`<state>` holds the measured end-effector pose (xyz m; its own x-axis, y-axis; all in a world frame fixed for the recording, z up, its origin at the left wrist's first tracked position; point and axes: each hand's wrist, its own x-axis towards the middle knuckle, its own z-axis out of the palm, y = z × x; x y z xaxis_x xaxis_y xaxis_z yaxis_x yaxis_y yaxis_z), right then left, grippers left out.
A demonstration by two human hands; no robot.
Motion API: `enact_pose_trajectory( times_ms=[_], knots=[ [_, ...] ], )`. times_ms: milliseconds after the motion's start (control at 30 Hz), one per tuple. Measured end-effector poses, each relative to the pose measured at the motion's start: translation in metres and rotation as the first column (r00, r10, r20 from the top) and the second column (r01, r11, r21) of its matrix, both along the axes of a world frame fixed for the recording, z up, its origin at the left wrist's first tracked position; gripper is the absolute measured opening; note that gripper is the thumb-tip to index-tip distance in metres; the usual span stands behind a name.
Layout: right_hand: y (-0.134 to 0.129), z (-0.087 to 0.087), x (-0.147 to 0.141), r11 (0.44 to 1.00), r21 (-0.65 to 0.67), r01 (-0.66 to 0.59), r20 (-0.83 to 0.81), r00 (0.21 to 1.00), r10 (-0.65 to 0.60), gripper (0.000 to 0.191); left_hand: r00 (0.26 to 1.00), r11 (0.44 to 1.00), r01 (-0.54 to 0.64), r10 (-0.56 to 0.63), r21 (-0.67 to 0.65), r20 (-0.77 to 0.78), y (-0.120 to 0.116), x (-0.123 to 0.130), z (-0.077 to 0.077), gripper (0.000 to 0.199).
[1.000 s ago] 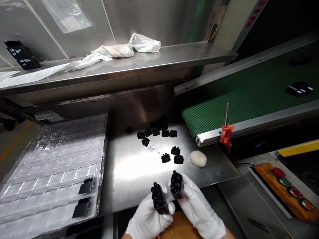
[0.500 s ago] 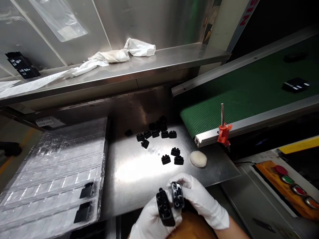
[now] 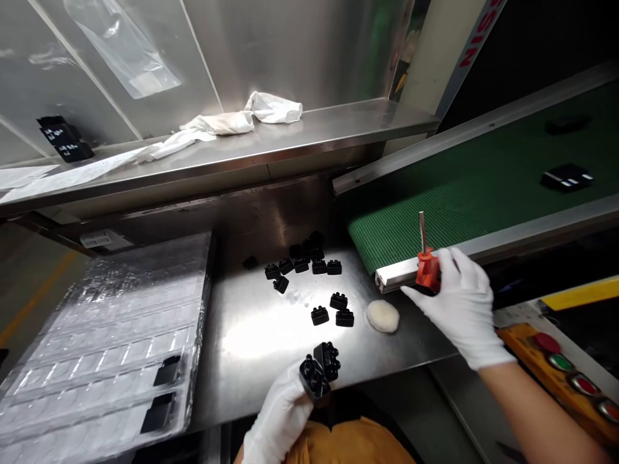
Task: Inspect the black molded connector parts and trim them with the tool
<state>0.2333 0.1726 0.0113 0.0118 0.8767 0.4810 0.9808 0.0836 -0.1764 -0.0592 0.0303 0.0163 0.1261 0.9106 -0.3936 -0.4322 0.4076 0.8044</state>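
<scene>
Head view: left hand [image 3: 283, 412] clutches black parts [image 3: 320, 372]; outstretched right hand [image 3: 459, 303] pinches orange tool [image 3: 426, 270].

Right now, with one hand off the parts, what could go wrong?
Left hand pinches both black parts alone at the table edge; one could slip and drop off. Right hand reaches the orange-handled tool on the conveyor rail; the blade could nick the glove.
</scene>
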Motion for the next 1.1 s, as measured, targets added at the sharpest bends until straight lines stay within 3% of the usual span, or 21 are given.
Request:
enact_pose_trajectory(
  times_ms=[100,200,300,367,433,500,533,600,633,700,767,867,967,1100],
  knots=[
    [0.019,0.011,0.008,0.999,-0.049,0.015,0.135,0.991,-0.008,0.077,0.999,0.999,0.030,-0.031,-0.036,-0.016,-0.006,0.007,-0.016,0.014],
    [0.025,0.019,0.015,0.997,-0.062,-0.047,0.140,0.989,0.056,0.054,0.969,0.991,0.124,-0.133,-0.055,-0.207,-0.010,0.013,-0.027,0.014],
    [0.024,0.030,0.029,0.982,-0.012,-0.189,0.045,0.981,0.189,0.029,0.877,0.981,0.179,-0.193,-0.075,-0.439,-0.016,0.018,-0.039,0.019],
    [0.017,0.041,0.038,0.922,0.054,-0.383,-0.100,0.917,0.387,0.028,0.829,0.981,0.181,-0.190,-0.070,-0.525,-0.022,0.021,-0.049,0.017],
    [0.003,0.053,0.043,0.773,0.041,-0.634,-0.265,0.739,0.620,0.034,0.772,0.981,0.186,-0.185,-0.063,-0.608,-0.030,0.025,-0.058,0.014],
    [-0.020,0.059,0.043,0.544,-0.166,-0.822,-0.407,0.560,0.721,0.029,0.705,0.978,0.198,-0.187,-0.063,-0.684,-0.039,0.029,-0.068,0.012],
    [-0.034,0.057,0.041,0.416,-0.327,-0.849,-0.452,0.527,0.720,0.020,0.670,0.976,0.206,-0.193,-0.070,-0.717,-0.044,0.031,-0.074,0.013],
    [-0.064,0.045,0.038,0.189,-0.639,-0.746,-0.475,0.575,0.666,0.004,0.602,0.969,0.227,-0.221,-0.100,-0.768,-0.053,0.034,-0.088,0.018],
    [-0.078,0.036,0.036,0.111,-0.739,-0.665,-0.459,0.617,0.639,0.001,0.569,0.963,0.240,-0.243,-0.124,-0.786,-0.058,0.035,-0.097,0.020],
    [-0.101,0.012,0.031,0.023,-0.853,-0.521,-0.393,0.671,0.628,0.005,0.508,0.947,0.265,-0.298,-0.182,-0.808,-0.067,0.037,-0.117,0.024],
    [-0.114,-0.011,0.026,-0.011,-0.906,-0.423,-0.323,0.673,0.665,0.011,0.462,0.929,0.290,-0.347,-0.231,-0.816,-0.075,0.038,-0.137,0.025],
    [-0.119,-0.032,0.016,0.015,-0.945,-0.326,-0.217,0.663,0.717,0.021,0.425,0.911,0.316,-0.385,-0.265,-0.819,-0.089,0.034,-0.162,0.024],
    [-0.117,-0.040,0.006,0.042,-0.968,-0.249,-0.138,0.660,0.738,0.025,0.403,0.905,0.325,-0.396,-0.276,-0.825,-0.108,0.024,-0.178,0.021],
    [-0.119,-0.045,0.000,0.005,-0.979,-0.202,-0.128,0.638,0.759,0.027,0.383,0.886,0.361,-0.424,-0.289,-0.821,-0.138,0.009,-0.189,0.017]
  ],
)
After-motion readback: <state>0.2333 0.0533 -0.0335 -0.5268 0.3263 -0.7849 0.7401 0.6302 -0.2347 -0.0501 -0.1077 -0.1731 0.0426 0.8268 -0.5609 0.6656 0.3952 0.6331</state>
